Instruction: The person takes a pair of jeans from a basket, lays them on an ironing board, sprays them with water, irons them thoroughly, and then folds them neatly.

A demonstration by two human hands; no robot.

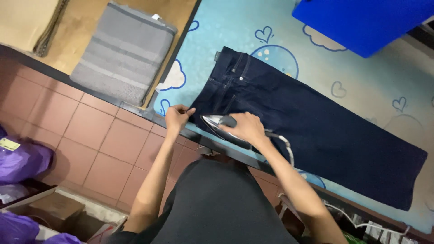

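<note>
Dark blue jeans [316,122] lie flat on a light blue mat [226,27] with cloud and heart drawings. My right hand [246,127] grips the handle of a silver clothes iron [216,122], which rests on the jeans near the waistband at the near edge. My left hand [177,115] pinches the waistband corner of the jeans at the mat's edge. A grey cord [287,147] runs from the iron past my right forearm.
A folded grey striped towel [124,52] lies on a wooden surface left of the mat. A blue board [361,22] covers the top right corner. Red floor tiles [86,131] lie below, with purple bags [22,162] and a cardboard box [54,208] at lower left.
</note>
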